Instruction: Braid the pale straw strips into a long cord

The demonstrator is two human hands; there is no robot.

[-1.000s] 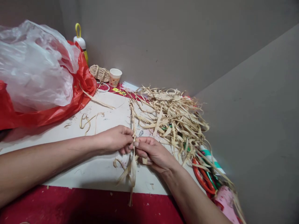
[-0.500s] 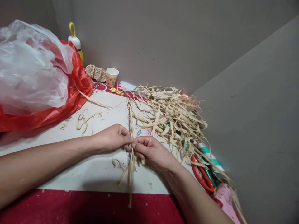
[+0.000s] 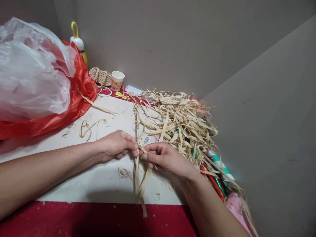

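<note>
Fingers of my left hand pinch the narrow braided straw cord near the middle of the white board. Just to the right, my right hand grips a straw strand between thumb and fingers, its end crossing toward the left fingertips. Both hands are closed and a small gap parts them. Loose strands hang below the hands toward the red cloth. Above them, the cord lies up the board.
A heap of straw strips covers the right side. At the left bulges a red and clear plastic bag. Behind stand a paper cup, a coiled straw bundle and a yellow-handled bottle. Grey walls rise behind and at right.
My hands have moved slightly apart, and a strand now shows between them. The loose ends below have spread and swung to the right.
</note>
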